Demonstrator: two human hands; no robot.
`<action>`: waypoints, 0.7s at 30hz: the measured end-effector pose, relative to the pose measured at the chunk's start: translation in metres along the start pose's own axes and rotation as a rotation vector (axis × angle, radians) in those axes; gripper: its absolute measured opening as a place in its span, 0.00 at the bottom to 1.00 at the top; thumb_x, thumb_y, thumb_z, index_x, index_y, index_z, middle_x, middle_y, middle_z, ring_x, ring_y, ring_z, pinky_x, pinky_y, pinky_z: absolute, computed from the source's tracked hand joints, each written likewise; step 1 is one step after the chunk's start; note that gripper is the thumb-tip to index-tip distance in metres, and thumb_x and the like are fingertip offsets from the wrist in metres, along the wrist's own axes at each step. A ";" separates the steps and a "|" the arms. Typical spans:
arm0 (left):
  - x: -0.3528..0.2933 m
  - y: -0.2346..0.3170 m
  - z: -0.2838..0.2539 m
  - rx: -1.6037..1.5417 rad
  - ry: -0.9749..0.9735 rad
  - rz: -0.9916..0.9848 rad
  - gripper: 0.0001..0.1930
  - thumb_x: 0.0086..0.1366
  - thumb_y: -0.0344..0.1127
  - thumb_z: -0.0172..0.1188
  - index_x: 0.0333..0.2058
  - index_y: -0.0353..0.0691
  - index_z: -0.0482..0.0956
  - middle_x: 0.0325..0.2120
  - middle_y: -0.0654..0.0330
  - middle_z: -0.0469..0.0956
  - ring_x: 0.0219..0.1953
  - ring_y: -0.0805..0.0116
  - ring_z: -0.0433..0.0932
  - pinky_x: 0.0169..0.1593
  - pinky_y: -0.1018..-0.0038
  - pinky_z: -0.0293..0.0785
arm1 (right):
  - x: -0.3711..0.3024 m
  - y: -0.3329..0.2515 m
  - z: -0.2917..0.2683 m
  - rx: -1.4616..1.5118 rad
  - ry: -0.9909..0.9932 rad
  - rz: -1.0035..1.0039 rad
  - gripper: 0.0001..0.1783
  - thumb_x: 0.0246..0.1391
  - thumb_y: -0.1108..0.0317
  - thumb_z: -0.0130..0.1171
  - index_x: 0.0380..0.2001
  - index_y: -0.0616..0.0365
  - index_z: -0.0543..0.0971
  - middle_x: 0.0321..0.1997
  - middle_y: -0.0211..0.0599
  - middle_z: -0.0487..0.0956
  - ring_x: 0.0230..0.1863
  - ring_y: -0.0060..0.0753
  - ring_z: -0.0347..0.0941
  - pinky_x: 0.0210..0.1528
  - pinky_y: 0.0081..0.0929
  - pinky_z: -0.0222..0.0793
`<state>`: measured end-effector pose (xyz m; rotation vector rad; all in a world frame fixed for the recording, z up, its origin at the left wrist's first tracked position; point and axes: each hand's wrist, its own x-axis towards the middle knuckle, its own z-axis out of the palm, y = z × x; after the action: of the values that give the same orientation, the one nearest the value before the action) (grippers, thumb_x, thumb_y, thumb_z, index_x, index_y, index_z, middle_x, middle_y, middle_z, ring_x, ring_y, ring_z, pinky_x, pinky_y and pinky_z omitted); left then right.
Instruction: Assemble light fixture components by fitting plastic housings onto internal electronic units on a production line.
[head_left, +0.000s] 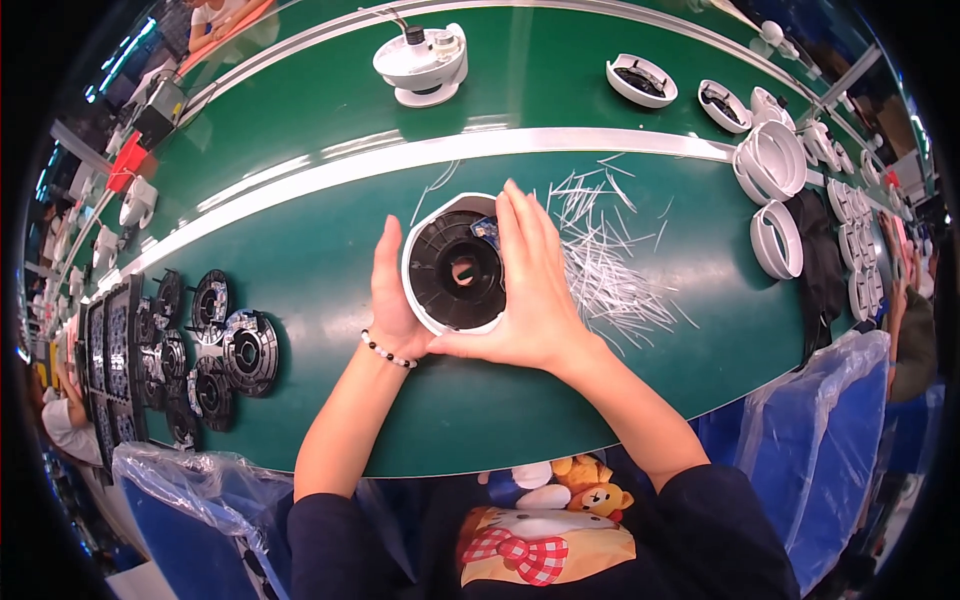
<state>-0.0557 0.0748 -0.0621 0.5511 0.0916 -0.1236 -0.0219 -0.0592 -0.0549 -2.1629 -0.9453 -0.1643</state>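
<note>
Above the green bench, a white round plastic housing (412,292) faces me with a black ribbed disc (440,270) seated inside it. A round hole pierces the disc's middle, and a small blue circuit board (486,232) shows at its upper right. My left hand (393,300) cups the housing's left side. Across its right side lies my right hand (530,285), fingers together over the rim and thumb along the bottom edge. The right fingers hide part of the disc and board.
Thin white strips (615,275) lie scattered right of my hands. Black discs with circuit boards (250,350) are grouped at the left. White ring housings (776,240) stand at the right. Beyond the white rail (440,152), a white unit (420,65) and housings (641,80) sit on a green surface.
</note>
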 end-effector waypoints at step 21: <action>-0.003 -0.009 -0.024 -0.014 0.058 0.005 0.22 0.51 0.39 0.48 0.45 0.34 0.64 0.39 0.55 0.70 0.41 0.65 0.70 0.45 0.70 0.68 | 0.000 0.005 0.026 0.021 0.033 0.087 0.62 0.18 0.43 0.66 0.52 0.70 0.47 0.53 0.55 0.53 0.51 0.54 0.52 0.53 0.42 0.50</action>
<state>-0.0615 0.0802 -0.0861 0.5406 0.1474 -0.1025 -0.0233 -0.0441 -0.0760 -2.1712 -0.8296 -0.1466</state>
